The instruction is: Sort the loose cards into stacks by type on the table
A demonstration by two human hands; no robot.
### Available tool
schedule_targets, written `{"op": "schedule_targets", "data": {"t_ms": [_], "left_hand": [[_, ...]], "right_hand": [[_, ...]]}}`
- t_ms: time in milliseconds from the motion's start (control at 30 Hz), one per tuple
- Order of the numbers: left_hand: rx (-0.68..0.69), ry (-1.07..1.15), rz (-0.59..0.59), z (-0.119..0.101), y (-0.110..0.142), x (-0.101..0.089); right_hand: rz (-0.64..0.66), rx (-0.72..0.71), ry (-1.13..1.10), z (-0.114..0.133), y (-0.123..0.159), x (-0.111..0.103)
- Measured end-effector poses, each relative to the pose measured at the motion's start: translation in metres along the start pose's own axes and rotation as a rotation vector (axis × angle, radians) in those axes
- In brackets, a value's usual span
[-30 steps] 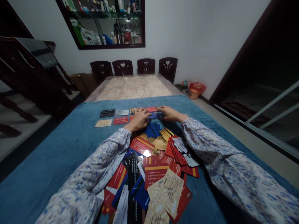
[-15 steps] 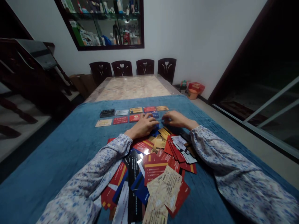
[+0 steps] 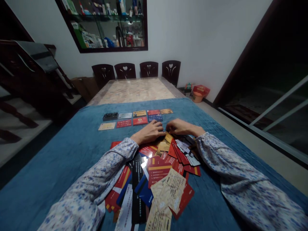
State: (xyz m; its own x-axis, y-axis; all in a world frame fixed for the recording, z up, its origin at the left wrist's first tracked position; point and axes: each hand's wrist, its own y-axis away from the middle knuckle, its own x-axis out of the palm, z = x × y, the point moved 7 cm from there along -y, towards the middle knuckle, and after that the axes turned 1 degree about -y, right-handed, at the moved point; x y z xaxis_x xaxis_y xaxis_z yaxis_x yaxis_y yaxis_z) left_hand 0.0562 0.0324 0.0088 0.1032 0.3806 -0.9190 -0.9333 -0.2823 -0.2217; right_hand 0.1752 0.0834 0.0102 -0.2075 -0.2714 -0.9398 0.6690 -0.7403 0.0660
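Observation:
A loose pile of plastic cards in red, gold, blue, black and cream lies on the blue cloth, with a red card (image 3: 157, 174) and a cream card (image 3: 177, 189) near its top. At its far edge, my left hand (image 3: 150, 132) rests palm down with fingers bent together. Close beside it, my right hand (image 3: 181, 127) has its fingertips pinched downward near a gold card (image 3: 169, 138). Whatever lies under the fingertips of either hand is hidden. Beyond the hands, cards are laid out in two rows, including a red card (image 3: 140, 121) and a blue card (image 3: 155, 117).
The blue cloth (image 3: 72, 154) covers the near part of a long table with a marble-look top (image 3: 139, 88). Several dark chairs (image 3: 125, 70) stand at its far end. An orange bucket (image 3: 197, 97) sits on the floor at right.
My left hand has drawn back slightly, uncovering more of the red card in the near row. My right hand has lowered toward it, its fingertips now at the pile's far edge.

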Motion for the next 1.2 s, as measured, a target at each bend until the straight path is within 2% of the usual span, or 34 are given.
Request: {"op": "schedule_targets", "data": {"t_ms": [233,600,900,1200], "left_hand": [[0.081,-0.025,0.007,-0.005,-0.001,-0.002],[-0.015,0.131,-0.036,-0.006,-0.008,0.001],[-0.014,0.051,-0.017,-0.004,-0.004,0.005],[-0.02,-0.069,-0.014,0.003,0.016,-0.002]], "right_hand": [[-0.001,0.027,-0.016,0.001,-0.001,0.003],[0.016,0.094,-0.04,0.005,0.004,0.0],[-0.027,0.099,0.008,0.012,-0.002,-0.002],[-0.05,0.05,0.041,0.035,-0.019,0.0]]}}
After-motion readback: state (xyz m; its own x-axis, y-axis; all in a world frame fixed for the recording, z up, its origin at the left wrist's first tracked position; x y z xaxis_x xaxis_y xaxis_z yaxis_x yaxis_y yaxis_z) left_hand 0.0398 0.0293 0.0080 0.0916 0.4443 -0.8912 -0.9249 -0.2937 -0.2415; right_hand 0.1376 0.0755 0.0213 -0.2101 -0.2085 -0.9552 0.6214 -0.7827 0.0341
